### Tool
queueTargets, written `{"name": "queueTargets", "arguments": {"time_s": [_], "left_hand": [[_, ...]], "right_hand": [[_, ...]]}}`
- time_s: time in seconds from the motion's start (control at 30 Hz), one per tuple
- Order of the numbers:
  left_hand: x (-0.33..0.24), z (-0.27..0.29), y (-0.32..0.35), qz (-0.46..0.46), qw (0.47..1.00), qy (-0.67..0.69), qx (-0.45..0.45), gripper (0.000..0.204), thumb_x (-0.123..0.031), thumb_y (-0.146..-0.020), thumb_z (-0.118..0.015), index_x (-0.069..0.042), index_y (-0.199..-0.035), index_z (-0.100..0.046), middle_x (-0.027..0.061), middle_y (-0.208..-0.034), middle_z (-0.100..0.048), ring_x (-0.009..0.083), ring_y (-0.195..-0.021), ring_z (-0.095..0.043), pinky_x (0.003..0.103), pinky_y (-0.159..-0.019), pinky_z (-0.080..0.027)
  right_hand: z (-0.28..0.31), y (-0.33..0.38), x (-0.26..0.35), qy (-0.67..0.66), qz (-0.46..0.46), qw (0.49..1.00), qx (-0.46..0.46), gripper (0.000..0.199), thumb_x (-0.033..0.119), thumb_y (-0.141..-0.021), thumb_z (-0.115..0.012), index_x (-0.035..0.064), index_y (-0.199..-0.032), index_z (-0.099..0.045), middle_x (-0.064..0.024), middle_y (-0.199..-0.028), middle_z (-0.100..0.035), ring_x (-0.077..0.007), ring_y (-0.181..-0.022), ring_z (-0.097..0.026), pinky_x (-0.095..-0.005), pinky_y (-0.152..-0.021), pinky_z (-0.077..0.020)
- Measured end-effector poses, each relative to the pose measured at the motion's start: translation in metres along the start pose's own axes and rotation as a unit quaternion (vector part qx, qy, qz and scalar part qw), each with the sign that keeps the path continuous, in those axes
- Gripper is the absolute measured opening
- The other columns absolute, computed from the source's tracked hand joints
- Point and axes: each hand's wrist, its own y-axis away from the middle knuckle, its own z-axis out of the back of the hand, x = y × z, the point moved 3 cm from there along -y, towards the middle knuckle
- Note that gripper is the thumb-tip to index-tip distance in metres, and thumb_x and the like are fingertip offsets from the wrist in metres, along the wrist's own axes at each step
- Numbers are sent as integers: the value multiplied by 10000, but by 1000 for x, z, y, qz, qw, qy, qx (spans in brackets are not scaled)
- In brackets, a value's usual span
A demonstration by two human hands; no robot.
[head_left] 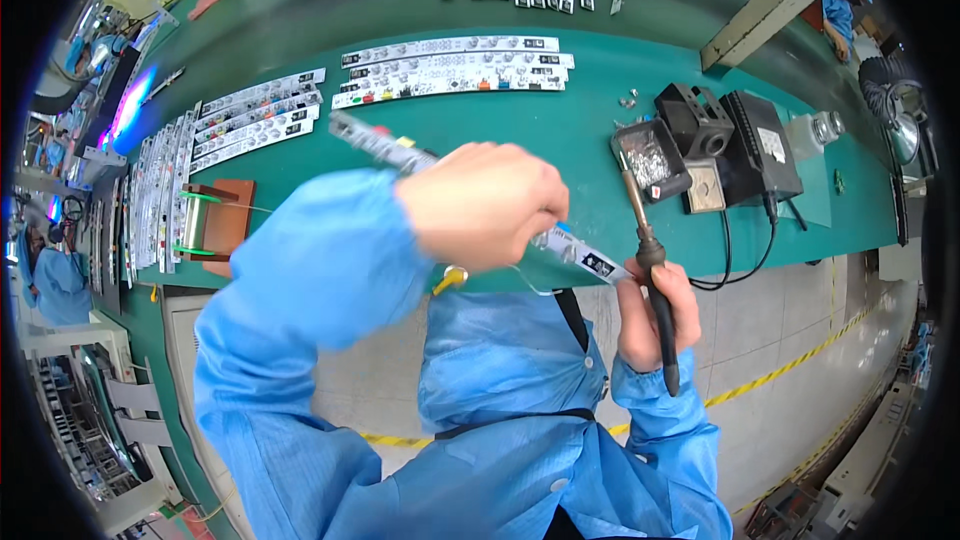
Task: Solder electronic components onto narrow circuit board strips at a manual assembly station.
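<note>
A long narrow circuit board strip (585, 255) slants across in front of me, slightly blurred at its far left end. My left hand (490, 202) is closed over its middle, and the fingertips are partly hidden. In my right hand (655, 315) is a soldering iron (650, 250) with a dark handle, its tip pointing away toward the small black tray (651, 160). The strip's near right end meets the thumb of that same hand. Below the strip a thin pale wire curves; I cannot tell what it joins.
Several board strips (450, 70) lie at the back, with more in rows at the left (255, 120). A solder spool (205, 223) on a brown stand is left. At right stand an iron holder (693, 120), a sponge (704, 187), a black power unit (765, 145) and a clear bottle (815, 130).
</note>
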Motion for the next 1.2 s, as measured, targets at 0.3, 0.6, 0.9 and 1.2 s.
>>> {"name": "queueTargets", "arguments": {"time_s": [0.3, 0.6, 0.9, 1.2], "left_hand": [[41, -50, -28, 0, 994, -69, -84, 231, -41, -752, -598, -1, -968, -669, 129, -1006, -652, 318, -938, -593, 394, -831, -476], [2, -118, 34, -80, 965, -123, -218, 357, -95, -592, -649, -39, -944, -671, 83, -913, -584, 225, -833, -570, 350, -700, -451], [-29, -114, 41, -66, 913, 114, -386, 332, -35, -569, -654, -35, -898, -697, 24, -656, -467, 138, -472, -479, 277, -391, -363], [-30, -123, 29, -6, 889, 108, -445, 258, -20, -586, -654, -8, -843, -676, 5, -614, -433, 139, -447, -441, 289, -387, -340]], "right_hand": [[-20, 48, -40, -44, -151, 987, -41, 489, -151, -771, -612, 26, -1215, -509, -173, -1139, -554, -175, -867, -612, -276, -745, -518], [5, 35, -47, 52, -58, 996, 48, 502, -33, -828, -605, 25, -1297, -437, -229, -1210, -506, -266, -1003, -586, -298, -742, -503], [16, 3, -41, 22, -148, 988, -27, 275, 224, -936, -446, 8, -1051, -570, -180, -926, -620, -231, -791, -572, -316, -705, -435], [-14, 11, -9, -107, -79, 987, 87, 570, -22, -864, -581, 196, -1347, -371, -237, -1096, -489, -201, -641, -559, -322, -511, -480]]}}
